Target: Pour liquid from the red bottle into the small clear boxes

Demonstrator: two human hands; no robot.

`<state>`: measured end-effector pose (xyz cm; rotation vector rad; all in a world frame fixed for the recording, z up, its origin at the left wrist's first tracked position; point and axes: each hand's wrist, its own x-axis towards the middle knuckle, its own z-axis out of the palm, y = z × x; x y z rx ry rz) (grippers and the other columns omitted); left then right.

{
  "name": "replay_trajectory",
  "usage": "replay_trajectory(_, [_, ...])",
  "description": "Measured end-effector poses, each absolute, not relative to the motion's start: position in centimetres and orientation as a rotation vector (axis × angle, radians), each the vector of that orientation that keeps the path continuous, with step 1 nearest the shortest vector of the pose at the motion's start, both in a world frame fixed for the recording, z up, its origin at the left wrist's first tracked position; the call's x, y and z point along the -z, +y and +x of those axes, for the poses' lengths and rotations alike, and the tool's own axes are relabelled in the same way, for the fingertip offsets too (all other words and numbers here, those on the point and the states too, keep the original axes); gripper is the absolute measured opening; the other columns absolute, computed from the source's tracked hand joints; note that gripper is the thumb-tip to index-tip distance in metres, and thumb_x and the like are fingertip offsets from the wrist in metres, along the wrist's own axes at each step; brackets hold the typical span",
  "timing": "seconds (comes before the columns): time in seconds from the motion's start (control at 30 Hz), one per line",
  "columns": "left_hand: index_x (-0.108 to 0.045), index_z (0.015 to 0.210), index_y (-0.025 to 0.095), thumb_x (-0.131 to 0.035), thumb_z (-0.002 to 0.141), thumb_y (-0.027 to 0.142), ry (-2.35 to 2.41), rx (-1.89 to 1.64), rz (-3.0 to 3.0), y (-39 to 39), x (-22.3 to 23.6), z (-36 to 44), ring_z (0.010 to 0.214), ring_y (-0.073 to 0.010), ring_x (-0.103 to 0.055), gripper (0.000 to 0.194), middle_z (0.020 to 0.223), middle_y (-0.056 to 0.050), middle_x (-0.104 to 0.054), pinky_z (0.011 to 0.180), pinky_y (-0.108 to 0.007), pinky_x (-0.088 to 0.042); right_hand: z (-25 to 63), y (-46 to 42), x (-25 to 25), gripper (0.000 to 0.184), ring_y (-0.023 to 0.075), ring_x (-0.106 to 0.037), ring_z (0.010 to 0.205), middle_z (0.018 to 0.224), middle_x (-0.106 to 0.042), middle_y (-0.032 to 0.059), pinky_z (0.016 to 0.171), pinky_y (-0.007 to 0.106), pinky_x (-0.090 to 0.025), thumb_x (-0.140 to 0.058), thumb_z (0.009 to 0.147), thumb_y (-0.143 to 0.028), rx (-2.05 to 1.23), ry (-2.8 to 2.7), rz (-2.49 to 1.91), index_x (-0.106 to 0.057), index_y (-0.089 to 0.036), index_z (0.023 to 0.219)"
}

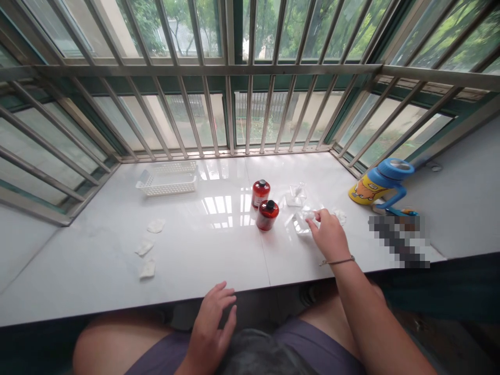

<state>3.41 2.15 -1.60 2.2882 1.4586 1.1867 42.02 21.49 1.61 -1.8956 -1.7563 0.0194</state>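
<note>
My right hand [328, 234] reaches out over the white sill [219, 250], its fingertips pinched on a small white cotton pad at a clear plastic box [300, 223]. A second clear plastic box [296, 195] stands just behind it. Two red bottles with black caps stand to the left, one nearer [267, 214] and one farther [260, 193]. My left hand [213, 323] rests near my lap below the sill's front edge, fingers loosely spread, holding nothing.
A white plastic basket [167, 178] sits at the back left. Three white pads [147, 247] lie on the left of the sill. A yellow bottle with a blue lid [380, 183] lies on the right. Metal window bars [234, 104] close the back and sides.
</note>
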Motion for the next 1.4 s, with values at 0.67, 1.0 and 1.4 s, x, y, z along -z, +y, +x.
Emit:
replay_trajectory(0.67, [-0.068,0.112,0.023,-0.053,0.098,0.007,1.387,-1.031,2.485,-2.2,6.1,-0.3,0.063,-0.0175,-0.071,0.026,0.078,-0.001,-0.076,0.063,-0.027,-0.062,29.2,29.4,-13.7,0.033,0.0302,-0.069,0.102,0.119,-0.07,0.0163,0.086,0.041,-0.055,-0.066,0.102,-0.037,-0.029,-2.304,-1.694,-0.067,-0.02,0.13])
replay_trajectory(1.0, [-0.066,0.113,0.023,-0.052,0.097,0.006,1.376,-1.015,2.524,-2.3,5.3,-0.6,0.063,-0.0182,-0.073,0.028,0.078,-0.002,-0.077,0.067,-0.028,-0.065,23.1,33.6,-14.4,0.042,0.0266,-0.069,0.118,0.139,-0.066,0.0117,0.099,0.048,-0.061,-0.071,0.103,-0.042,-0.082,-2.603,-1.52,-0.064,-0.019,0.138])
replay_trajectory(1.4, [-0.067,0.119,0.023,-0.058,0.098,0.006,1.393,-1.083,2.445,0.0,2.8,-0.1,0.069,-0.018,-0.072,0.028,0.083,-0.002,-0.076,0.068,-0.029,-0.062,19.2,29.8,-14.3,0.028,0.0189,-0.05,0.079,0.104,-0.063,0.009,0.068,0.03,-0.037,-0.053,0.092,0.007,-0.064,-2.908,-0.942,-0.065,-0.018,0.097])
